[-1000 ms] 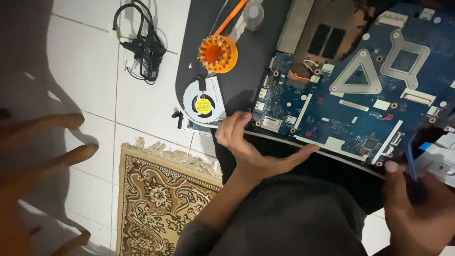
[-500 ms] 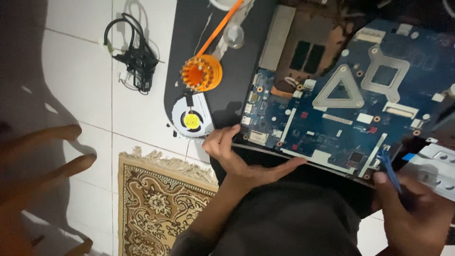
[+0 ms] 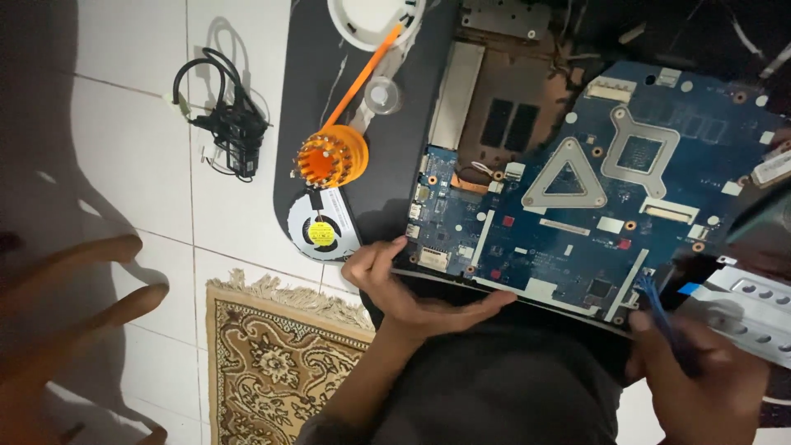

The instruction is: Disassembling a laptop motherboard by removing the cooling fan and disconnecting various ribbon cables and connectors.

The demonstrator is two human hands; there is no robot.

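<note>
Blue circuit board (image 3: 593, 206) lies on the dark laptop base. Left hand (image 3: 404, 288), fingers extended, has shifted to brace its near-left edge; right hand (image 3: 700, 383) stays clenched around a blue tool (image 3: 659, 309), tip at the near-right corner.

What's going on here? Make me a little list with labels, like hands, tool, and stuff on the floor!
Left hand: open, resting on the near edge of the blue circuit board
Right hand: gripping a blue tool, tip at the board's near right corner
Beside board: round fan, orange finned part
Floor: white tiles, black cable bundle, patterned rug
</note>
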